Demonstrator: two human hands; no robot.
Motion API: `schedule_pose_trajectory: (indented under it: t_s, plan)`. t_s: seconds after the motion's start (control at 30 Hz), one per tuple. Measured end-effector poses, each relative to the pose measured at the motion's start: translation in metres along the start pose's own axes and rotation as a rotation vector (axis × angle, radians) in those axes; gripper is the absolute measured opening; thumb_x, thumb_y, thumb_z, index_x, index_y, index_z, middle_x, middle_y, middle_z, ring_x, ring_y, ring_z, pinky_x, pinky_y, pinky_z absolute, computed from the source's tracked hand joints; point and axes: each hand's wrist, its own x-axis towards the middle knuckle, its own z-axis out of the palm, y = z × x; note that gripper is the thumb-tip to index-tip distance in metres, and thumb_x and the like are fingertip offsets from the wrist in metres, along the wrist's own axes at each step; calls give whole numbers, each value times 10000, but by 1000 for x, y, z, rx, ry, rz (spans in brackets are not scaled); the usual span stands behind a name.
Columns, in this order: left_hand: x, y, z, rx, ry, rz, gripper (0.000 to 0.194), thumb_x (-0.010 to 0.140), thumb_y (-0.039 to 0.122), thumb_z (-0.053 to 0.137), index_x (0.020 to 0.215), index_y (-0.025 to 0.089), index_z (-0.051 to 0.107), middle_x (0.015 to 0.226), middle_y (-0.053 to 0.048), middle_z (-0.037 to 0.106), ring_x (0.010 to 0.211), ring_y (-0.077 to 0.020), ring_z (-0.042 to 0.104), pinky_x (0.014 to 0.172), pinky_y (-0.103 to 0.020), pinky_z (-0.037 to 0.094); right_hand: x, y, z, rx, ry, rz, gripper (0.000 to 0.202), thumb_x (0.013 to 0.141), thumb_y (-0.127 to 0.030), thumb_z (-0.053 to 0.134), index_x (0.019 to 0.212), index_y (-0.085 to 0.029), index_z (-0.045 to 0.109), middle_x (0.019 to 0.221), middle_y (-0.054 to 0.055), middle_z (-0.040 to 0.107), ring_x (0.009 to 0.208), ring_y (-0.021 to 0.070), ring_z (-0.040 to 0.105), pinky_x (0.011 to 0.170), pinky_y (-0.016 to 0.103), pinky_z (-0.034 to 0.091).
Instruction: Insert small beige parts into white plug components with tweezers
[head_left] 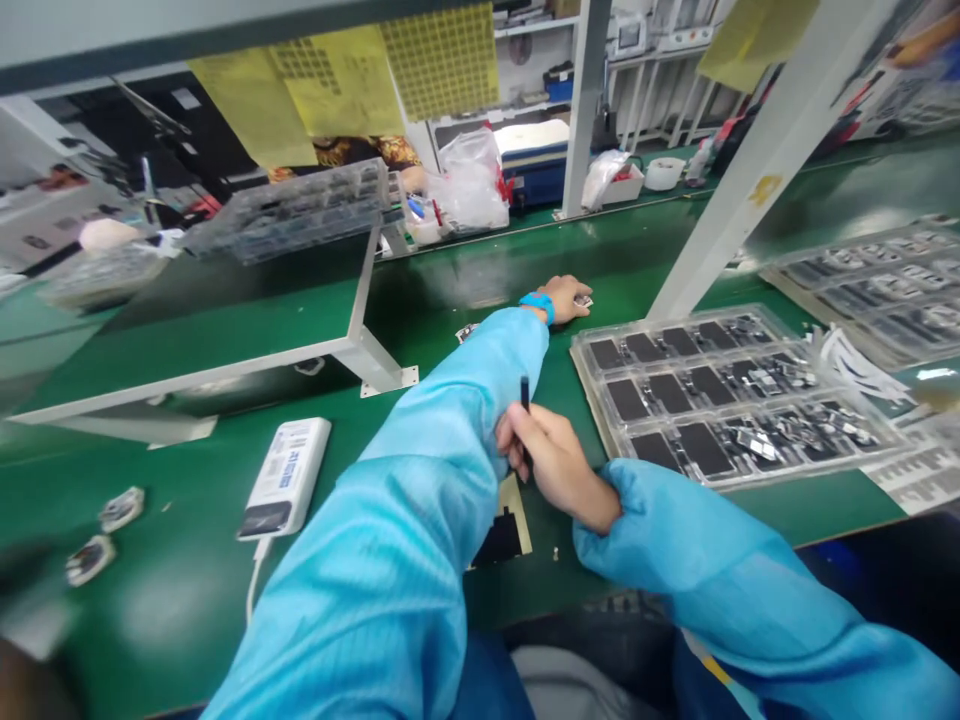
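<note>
My left hand (564, 298), with a blue wristband (538, 305), is stretched far forward over the green bench. Its fingers are closed on a small silvery part (584, 301) at the bench surface. Nearer to me, my right hand (551, 458) is wrapped around a slim black tool (525, 392), held upright; its tip is hidden, so its kind cannot be made out. Below that hand lies a pale yellow sheet with a black piece (504, 538) on it, partly covered by my left sleeve. Another small silvery part (466, 332) lies beside my left forearm.
To the right sits a clear compartment tray (592, 400) of black flat pieces and small metal parts, with a second tray (885, 275) behind. A white power bank (286, 478) with a cable lies left, near a raised shelf (285, 310). A white post (772, 160) slants up.
</note>
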Motion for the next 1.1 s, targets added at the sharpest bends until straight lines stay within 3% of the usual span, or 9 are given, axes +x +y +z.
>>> schedule_pose_trajectory:
  t_s: [0.1,0.17,0.27,0.33,0.47,0.57,0.67,0.87,1.1]
  plan:
    - [-35,-9,-21,88,8,-38,429,830,374,788,1180,144,691,1354,-173,596,1302,-364,537,1098,-468,410,1,-1,-1,46,30,30,582,1004,-647,433,721,-183,639,701,23,618,557,111,541,541,268,433]
    - [-71,-15,-35,66,27,-73,448,862,456,758,1141,119,661,1235,-176,645,1152,-329,616,998,-432,462,-1,-2,-1,-2,25,24,624,1004,-665,409,700,-177,652,654,19,606,527,96,504,525,256,407]
    - [-144,-19,-54,-190,92,-172,502,854,553,753,1076,121,623,988,-114,700,864,-228,657,771,-337,496,-4,-3,0,-31,-118,135,578,999,-662,420,786,-179,657,527,-24,535,442,89,451,472,243,372]
    - [-201,-15,-62,-414,150,-252,528,786,517,831,1069,129,612,900,-74,700,721,-165,625,650,-279,467,-6,-2,2,-109,-250,158,436,963,-585,560,875,-174,675,595,-11,617,490,105,531,493,241,416]
    - [-304,1,-58,-710,198,-314,450,827,478,800,1110,149,684,835,-39,686,606,-97,567,545,-217,432,-7,0,2,-390,-434,-50,157,896,-330,701,878,-179,740,847,37,744,726,146,652,664,270,508]
    - [-351,12,-42,-963,239,-409,426,853,489,766,1106,155,688,740,-20,670,585,-105,586,520,-210,456,-8,0,-2,-511,-404,-88,118,898,-308,702,895,-195,733,800,14,728,669,136,630,628,264,505]
    - [-367,18,-26,-1104,279,-449,401,854,429,774,1136,169,657,767,-20,707,590,-108,635,533,-204,480,-8,0,-6,-593,-355,-106,123,889,-316,721,920,-197,711,779,10,717,644,136,626,603,263,509]
    - [-366,30,-9,-1251,315,-411,308,843,307,766,1050,170,584,741,-12,707,603,-133,695,484,-185,452,-9,0,-11,-642,-403,-145,127,914,-326,706,920,-199,696,830,20,724,685,138,644,637,266,528]
    - [-366,40,-1,-1283,246,-469,212,855,175,705,1016,162,568,759,-15,709,596,-118,694,464,-157,474,-8,1,-11,-640,-411,-156,120,913,-329,717,923,-210,703,828,9,719,666,125,626,622,257,528]
